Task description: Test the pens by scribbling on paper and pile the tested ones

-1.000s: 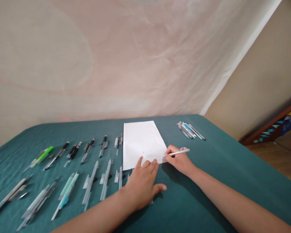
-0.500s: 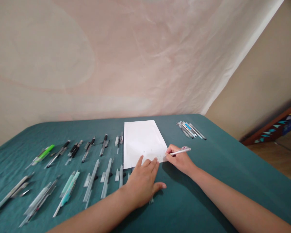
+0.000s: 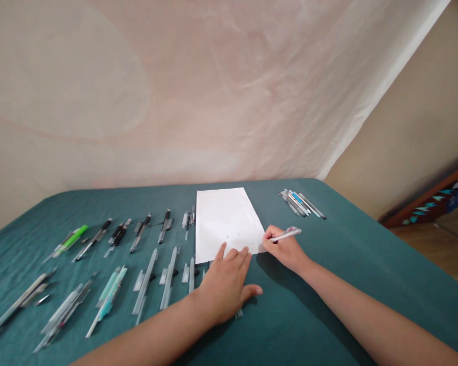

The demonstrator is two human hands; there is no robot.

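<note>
A white sheet of paper (image 3: 227, 213) lies on the green cloth of the table. My left hand (image 3: 229, 279) rests with spread fingers, their tips on the paper's near edge. My right hand (image 3: 284, 247) pinches a pen (image 3: 288, 234) with a pale, patterned barrel, its tip at the paper's near right corner. Small faint marks show on the sheet above my left fingertips. Under and beside my left forearm lie pen parts, partly hidden by it.
Disassembled pens lie in two rows on the left, among them a green one (image 3: 73, 238) and a turquoise one (image 3: 109, 300). A bundle of slim pens or refills (image 3: 299, 203) lies at the back right. A pale cloth (image 3: 213, 91) hangs behind the table.
The whole view has shifted very slightly. Both hands stay in nearly the same place on the paper, the pen still in my right hand.
</note>
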